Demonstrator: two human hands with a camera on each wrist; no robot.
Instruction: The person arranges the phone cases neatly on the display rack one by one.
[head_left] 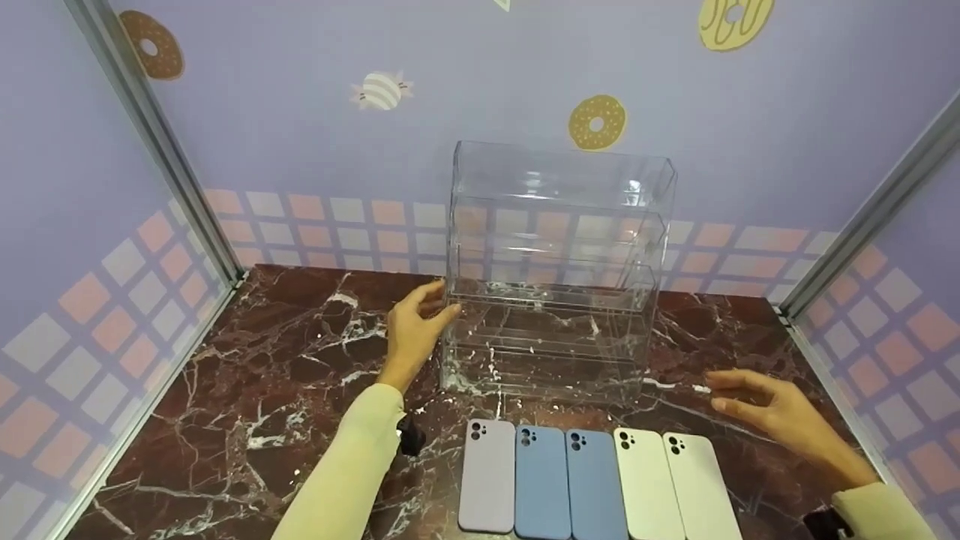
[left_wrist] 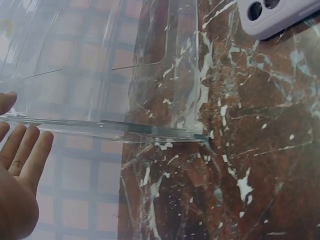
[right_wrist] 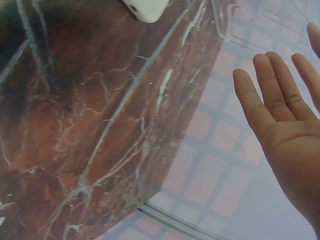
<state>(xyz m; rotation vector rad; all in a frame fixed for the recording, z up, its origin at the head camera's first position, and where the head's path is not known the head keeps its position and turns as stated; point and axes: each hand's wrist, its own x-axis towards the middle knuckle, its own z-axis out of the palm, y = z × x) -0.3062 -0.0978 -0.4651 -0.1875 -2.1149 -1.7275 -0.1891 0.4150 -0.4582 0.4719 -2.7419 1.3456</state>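
Being held at the clear rack (head_left: 559, 296), the left grip (head_left: 411, 330) is spread apart. The right grip (head_left: 780, 412) is spread too.

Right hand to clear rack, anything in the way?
Nothing visible. Head view shows only bare tabletop between the right hand and the clear rack; the phone cases lie in front, off that line.

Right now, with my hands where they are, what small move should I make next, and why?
I'd probably bring your right hand to the rightmost phone case: that hand is empty and beyond the right end of the row, your left hand is at the left side of the clear rack, and the rack's tiers hold no cases.
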